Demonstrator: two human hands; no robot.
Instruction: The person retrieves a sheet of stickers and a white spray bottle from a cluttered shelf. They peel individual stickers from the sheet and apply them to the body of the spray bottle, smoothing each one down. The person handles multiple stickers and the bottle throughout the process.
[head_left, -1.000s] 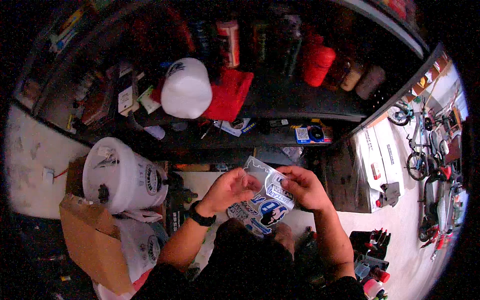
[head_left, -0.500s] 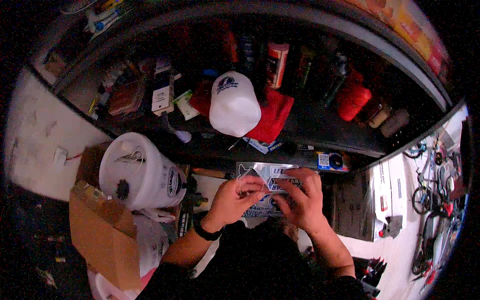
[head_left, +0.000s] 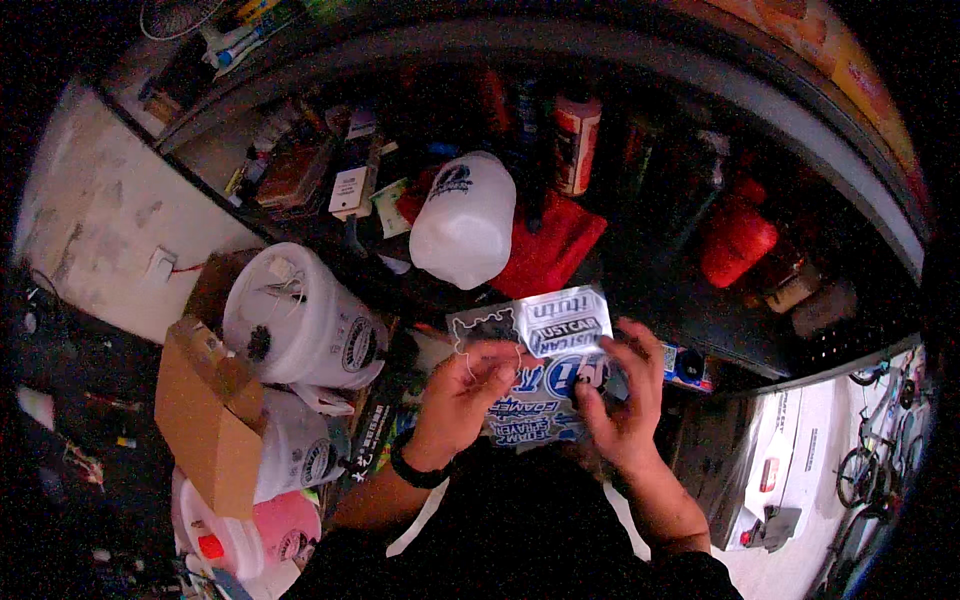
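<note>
In front of my chest is a sticker sheet [head_left: 535, 425], its face covered in blue, black and white lettered stickers. The upper part is glossy and catches the light. My left hand [head_left: 460, 405] closes on its left side, fingertips by a clear patch with a thin white cut outline [head_left: 487, 328]. My right hand [head_left: 630, 400] grips the right edge, thumb on the front and fingers along the border. A dark band sits on my left wrist. Beyond the sheet, a white plastic jug [head_left: 462, 235] lies on a red cloth [head_left: 552, 245] on the dark shelf [head_left: 640, 270].
Left of me stand a white bucket [head_left: 330, 330] and an open cardboard box [head_left: 205, 425], with a pink container [head_left: 285, 525] below. Bottles, including a pink one [head_left: 577, 145], line the shelf's back. A red bundle [head_left: 738, 245] sits right; bicycles [head_left: 860, 470] stand far right.
The sheet has come up and tilted, so more of its printed face shows. My right fingers have moved from over its front to its right edge. The whole view has turned slightly.
</note>
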